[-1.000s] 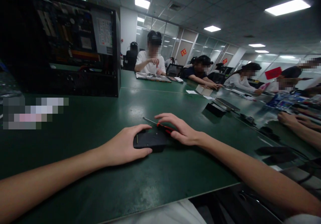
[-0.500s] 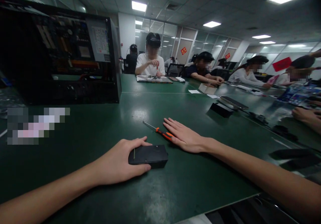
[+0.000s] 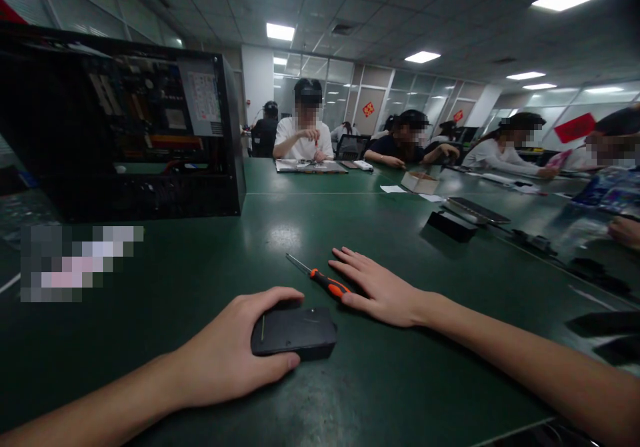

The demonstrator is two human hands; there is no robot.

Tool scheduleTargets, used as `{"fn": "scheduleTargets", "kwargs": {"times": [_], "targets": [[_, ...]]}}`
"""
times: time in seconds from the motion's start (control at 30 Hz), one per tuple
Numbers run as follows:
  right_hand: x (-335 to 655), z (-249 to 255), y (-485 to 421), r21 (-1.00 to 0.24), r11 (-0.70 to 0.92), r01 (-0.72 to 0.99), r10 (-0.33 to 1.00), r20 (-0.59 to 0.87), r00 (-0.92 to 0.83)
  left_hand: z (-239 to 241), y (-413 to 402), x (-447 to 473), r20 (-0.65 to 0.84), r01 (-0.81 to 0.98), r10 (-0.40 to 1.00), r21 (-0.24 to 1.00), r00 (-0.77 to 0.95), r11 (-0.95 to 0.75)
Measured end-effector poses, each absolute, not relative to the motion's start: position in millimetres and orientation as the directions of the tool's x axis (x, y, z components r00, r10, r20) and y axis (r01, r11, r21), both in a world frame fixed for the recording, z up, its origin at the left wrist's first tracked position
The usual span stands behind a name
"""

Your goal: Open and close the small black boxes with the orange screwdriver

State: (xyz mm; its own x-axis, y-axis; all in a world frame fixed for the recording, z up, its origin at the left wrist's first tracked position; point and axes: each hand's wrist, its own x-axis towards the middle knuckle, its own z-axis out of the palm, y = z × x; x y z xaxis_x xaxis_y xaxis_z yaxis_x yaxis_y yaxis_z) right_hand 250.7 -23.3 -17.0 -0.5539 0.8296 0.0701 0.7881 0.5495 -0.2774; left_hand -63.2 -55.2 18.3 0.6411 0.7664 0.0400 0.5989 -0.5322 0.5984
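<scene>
My left hand [image 3: 235, 350] grips the left end of a small flat black box [image 3: 295, 331] that lies on the green table [image 3: 210, 267]; thumb and fingers wrap its sides. My right hand [image 3: 377, 287] lies flat on the table with fingers stretched out, just right of an orange-handled screwdriver [image 3: 323, 278]. Its fingertips touch or nearly touch the handle end. The screwdriver's metal shaft points away to the left.
An open black computer case [image 3: 125, 127] stands at the back left. Several people sit working along the far and right sides. A black box [image 3: 450, 225], a tablet-like slab [image 3: 477, 210] and cables lie to the right. Another person's hand [image 3: 625, 230] shows at the right edge.
My right hand has gone from arched over the screwdriver handle to lying flat beside it. My left hand stays on the black box. The view has tilted upward slightly.
</scene>
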Motion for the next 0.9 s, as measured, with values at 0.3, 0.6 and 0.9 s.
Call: {"fn": "scheduleTargets", "kwargs": {"times": [0.3, 0.6, 0.9], "targets": [[245, 17, -29, -0.564, 0.535, 0.629, 0.843, 0.402, -0.357, 18, -58, -48, 0.180, 0.534, 0.802, 0.660, 0.570, -0.528], [226, 118, -60, -0.580, 0.699, 0.419, 0.713, 0.611, -0.344, 21, -59, -38, 0.224, 0.490, 0.787, 0.676, 0.576, -0.551], [207, 113, -49, -0.561, 0.730, 0.390, 0.678, 0.524, -0.516, 19, -58, -38, 0.225, 0.472, 0.781, 0.688, 0.583, -0.551]]}}
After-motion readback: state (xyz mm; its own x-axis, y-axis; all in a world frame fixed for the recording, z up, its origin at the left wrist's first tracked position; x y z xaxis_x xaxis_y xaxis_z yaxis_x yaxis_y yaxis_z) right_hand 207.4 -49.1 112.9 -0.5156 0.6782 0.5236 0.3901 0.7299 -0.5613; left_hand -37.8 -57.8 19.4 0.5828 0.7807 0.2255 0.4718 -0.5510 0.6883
